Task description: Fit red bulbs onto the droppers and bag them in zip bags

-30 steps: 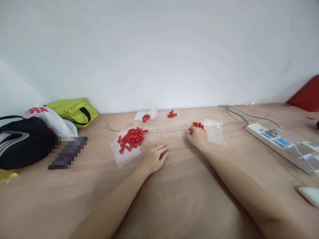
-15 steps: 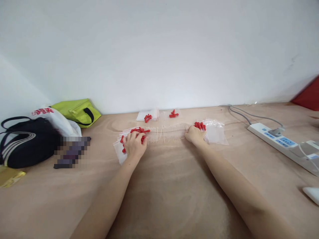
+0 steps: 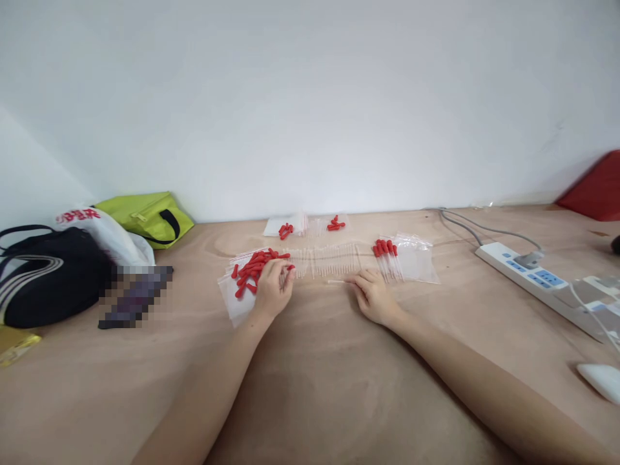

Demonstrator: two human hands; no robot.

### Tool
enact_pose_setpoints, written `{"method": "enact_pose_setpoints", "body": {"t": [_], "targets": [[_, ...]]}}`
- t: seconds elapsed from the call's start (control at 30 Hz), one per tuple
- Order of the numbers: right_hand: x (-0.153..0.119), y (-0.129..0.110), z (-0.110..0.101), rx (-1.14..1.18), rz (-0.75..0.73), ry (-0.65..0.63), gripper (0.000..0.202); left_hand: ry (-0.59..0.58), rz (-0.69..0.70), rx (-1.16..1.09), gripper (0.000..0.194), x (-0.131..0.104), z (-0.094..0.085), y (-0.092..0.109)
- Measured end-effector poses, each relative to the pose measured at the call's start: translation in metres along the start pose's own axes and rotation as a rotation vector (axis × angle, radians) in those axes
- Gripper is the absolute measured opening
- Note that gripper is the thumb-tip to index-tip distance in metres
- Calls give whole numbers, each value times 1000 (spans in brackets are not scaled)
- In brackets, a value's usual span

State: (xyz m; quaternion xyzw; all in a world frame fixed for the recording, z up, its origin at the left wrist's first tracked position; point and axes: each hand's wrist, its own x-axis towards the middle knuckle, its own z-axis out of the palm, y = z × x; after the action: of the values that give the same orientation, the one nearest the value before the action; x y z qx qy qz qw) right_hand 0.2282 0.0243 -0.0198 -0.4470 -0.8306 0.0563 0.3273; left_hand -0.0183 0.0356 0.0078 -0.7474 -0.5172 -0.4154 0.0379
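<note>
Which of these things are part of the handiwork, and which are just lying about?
Seemingly in use:
left hand, pinching a red bulb
right hand, pinching a clear tube
bulb pile
tube row
bulb-topped tubes
clear bags

Seemingly just lying about:
black bag
white bag
green bag
power strip

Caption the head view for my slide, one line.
Left hand pinches a red bulb, right hand a clear tube, near more tubes.
</note>
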Motion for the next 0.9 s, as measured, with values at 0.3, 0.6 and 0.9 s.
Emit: {"method": "enact_pose_setpoints", "body": {"t": [0.3, 0.6, 0.9], "targets": [[-7, -8, 0, -19, -76, -96, 24, -388, 40, -369, 13, -21, -3, 37], [-3, -11, -3, 40, -21, -69, 20, -356, -36, -342, 24, -23, 7, 26], [-2, -16, -3, 93, 14, -32, 20, -366, 51, -345, 22, -20, 4, 30]]}}
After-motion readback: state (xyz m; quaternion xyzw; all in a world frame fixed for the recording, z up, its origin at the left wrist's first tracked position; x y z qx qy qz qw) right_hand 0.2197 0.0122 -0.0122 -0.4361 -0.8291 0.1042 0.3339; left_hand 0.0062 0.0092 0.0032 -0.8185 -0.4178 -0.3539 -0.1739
